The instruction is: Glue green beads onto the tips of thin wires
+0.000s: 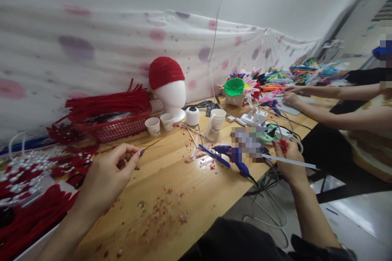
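My left hand [110,173] hovers over the wooden table [171,195], fingers pinched on a thin red wire stem [153,143] that points to the right. My right hand [288,157] is at the table's right edge, closed round a white glue stick [294,162] that juts out to the right. A blue glue gun [235,159] lies on the table just left of that hand, with blue scissors [212,155] beside it.
A red basket [116,124] of red pipe cleaners stands at the back left, next to a white foam head [171,94] with a red cap. Paper cups [159,124], a power strip [254,119] and cables lie around. Another person's arms [321,100] work at the far right.
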Action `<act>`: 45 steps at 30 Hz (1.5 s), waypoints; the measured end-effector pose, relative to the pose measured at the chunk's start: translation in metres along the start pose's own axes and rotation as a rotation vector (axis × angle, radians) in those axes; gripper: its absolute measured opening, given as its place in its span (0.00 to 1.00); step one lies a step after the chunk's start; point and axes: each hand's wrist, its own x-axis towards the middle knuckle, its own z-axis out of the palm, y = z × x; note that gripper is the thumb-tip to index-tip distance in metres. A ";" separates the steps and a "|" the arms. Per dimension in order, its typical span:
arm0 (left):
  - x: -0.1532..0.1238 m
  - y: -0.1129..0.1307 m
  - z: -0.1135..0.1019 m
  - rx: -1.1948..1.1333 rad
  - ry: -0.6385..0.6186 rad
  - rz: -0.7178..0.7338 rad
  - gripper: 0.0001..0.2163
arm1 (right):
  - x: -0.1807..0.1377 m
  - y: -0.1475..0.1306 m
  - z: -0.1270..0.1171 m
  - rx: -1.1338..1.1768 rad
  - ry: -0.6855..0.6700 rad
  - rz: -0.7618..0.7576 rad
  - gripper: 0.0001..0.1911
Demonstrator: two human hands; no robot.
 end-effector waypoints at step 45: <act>0.002 0.004 -0.028 0.005 -0.048 -0.023 0.11 | -0.025 -0.005 -0.032 -0.016 0.114 0.071 0.13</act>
